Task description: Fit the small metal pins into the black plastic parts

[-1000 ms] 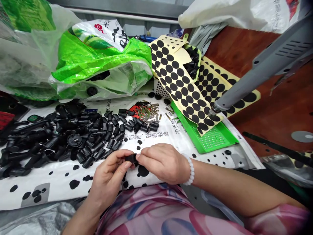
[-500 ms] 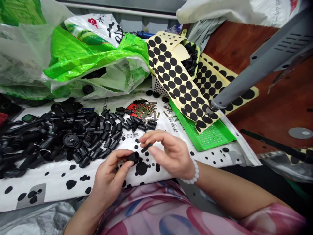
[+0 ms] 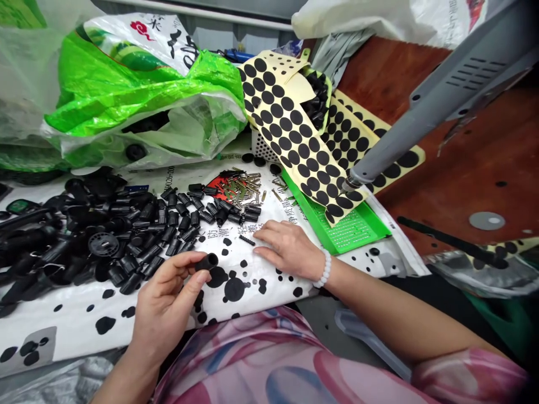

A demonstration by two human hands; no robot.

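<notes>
Pinched between thumb and fingers of my left hand [image 3: 166,300] is a short hollow black cylinder [image 3: 208,261], its round open end facing right. My right hand [image 3: 290,249] is low over the table with its fingers stretched out. Just left of its fingertips a small ridged black strip [image 3: 246,240] lies on the white sheet [image 3: 269,292]. Small ribbed black cylinders [image 3: 172,219] lie loose beyond my left hand, and beside them is a heap of small brass-coloured metal pieces [image 3: 248,189].
Mixed black parts [image 3: 63,224] are piled at the left. Behind them slumps a green and white plastic bag [image 3: 138,106]. A green tray [image 3: 357,233] sits at the right under a sheet of round black stickers [image 3: 295,132]. A grey powered tool [image 3: 404,129] slants in from the right.
My right hand has moved away from the left and let go of the small black strip, which now lies on the table. My left hand still holds the hollow cylinder. The view has shifted slightly.
</notes>
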